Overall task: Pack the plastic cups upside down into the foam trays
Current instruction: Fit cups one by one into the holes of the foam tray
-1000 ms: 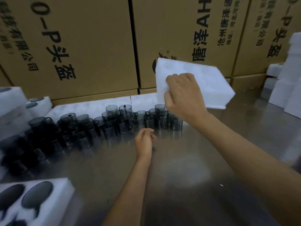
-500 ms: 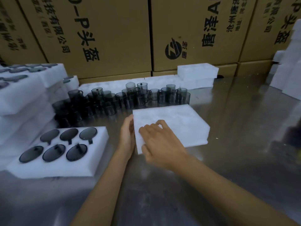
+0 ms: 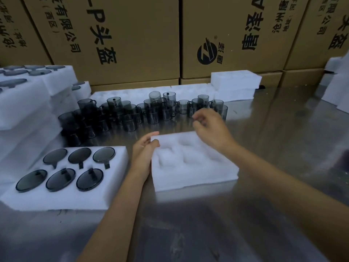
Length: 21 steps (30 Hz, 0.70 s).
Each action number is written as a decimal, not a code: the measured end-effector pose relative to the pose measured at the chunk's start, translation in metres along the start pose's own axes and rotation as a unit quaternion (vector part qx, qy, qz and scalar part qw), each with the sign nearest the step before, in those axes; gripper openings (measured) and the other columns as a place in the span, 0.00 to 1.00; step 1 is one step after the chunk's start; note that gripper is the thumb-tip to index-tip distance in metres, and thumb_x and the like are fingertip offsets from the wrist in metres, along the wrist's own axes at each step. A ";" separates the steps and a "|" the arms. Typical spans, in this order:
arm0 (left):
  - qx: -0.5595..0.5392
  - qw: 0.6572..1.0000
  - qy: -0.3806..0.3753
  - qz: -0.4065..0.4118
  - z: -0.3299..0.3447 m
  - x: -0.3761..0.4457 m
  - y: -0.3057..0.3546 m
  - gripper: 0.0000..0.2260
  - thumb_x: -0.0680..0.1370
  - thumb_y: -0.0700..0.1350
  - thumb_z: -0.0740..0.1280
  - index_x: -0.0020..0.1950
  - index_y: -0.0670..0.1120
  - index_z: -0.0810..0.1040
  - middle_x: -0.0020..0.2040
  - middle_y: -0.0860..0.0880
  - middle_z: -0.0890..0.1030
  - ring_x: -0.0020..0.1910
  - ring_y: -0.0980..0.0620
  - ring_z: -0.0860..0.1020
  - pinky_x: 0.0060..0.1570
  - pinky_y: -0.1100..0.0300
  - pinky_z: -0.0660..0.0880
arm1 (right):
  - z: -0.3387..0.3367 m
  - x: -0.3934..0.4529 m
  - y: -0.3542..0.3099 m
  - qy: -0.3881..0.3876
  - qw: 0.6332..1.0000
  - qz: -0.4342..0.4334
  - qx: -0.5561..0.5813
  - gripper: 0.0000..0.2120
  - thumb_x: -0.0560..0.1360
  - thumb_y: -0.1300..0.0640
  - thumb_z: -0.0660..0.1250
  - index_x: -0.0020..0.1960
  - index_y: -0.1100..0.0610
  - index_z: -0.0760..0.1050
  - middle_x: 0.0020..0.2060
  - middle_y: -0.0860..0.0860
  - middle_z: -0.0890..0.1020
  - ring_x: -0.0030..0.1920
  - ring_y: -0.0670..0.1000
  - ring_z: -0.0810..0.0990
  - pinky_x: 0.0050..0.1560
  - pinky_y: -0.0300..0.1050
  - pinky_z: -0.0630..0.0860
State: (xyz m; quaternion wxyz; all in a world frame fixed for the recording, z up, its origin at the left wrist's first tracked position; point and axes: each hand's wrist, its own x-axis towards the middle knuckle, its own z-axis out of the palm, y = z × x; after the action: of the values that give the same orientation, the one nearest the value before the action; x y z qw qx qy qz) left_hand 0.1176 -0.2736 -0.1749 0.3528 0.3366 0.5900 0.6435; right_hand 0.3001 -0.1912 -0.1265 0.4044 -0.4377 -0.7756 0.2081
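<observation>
An empty white foam tray (image 3: 192, 165) with round pockets lies on the steel table in front of me. My left hand (image 3: 144, 150) holds its far left corner, thumb on top. Above the tray's far edge my right hand (image 3: 209, 125) hovers, fingers loosely curled and holding nothing, just short of the cups. A crowd of smoky grey plastic cups (image 3: 151, 112) with handles stands behind the tray. To the left lies a filled foam tray (image 3: 64, 188) with several cups upside down in its pockets.
More filled foam trays (image 3: 28, 95) are stacked at the left. Empty foam trays (image 3: 236, 82) lie at the back and far right (image 3: 338, 87). Big cardboard boxes (image 3: 132, 35) wall off the back. Bare steel table (image 3: 283, 138) stretches to the right.
The empty tray was carried down from the back and laid on the table. My right hand has let go of it and lifted toward the cups; my left hand took its corner.
</observation>
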 end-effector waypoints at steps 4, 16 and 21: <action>-0.006 1.000 -0.008 0.006 0.002 0.011 -0.003 0.16 0.76 0.32 0.65 0.61 0.45 0.82 0.36 0.59 0.84 0.30 0.67 0.78 0.31 0.72 0.74 | -0.015 0.060 0.063 0.041 0.987 0.135 -0.078 0.12 0.77 0.59 0.65 0.59 0.59 0.78 0.58 0.59 0.80 0.62 0.60 0.76 0.64 0.49 0.72; -0.001 1.000 -0.026 0.015 -0.003 0.028 -0.007 0.16 0.77 0.33 0.65 0.60 0.47 0.82 0.35 0.63 0.83 0.34 0.68 0.80 0.31 0.74 0.72 | -0.005 0.108 0.142 0.014 0.966 0.241 -0.094 0.16 0.76 0.62 0.66 0.64 0.57 0.76 0.63 0.59 0.77 0.61 0.61 0.76 0.53 0.42 0.70; -0.014 0.999 -0.045 -0.005 -0.005 0.026 -0.005 0.13 0.78 0.35 0.67 0.59 0.47 0.83 0.39 0.57 0.85 0.38 0.59 0.82 0.37 0.67 0.78 | -0.001 0.096 0.143 0.065 0.966 0.246 -0.039 0.09 0.75 0.61 0.70 0.41 0.55 0.71 0.49 0.56 0.77 0.53 0.54 0.74 0.53 0.42 0.68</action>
State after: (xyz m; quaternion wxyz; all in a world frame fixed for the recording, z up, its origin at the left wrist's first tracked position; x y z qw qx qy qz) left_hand 0.0999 -0.2539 -0.1796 0.3866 0.3572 0.5662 0.6344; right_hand 0.3464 -0.0342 -0.1804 0.3735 -0.6428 -0.6237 0.2416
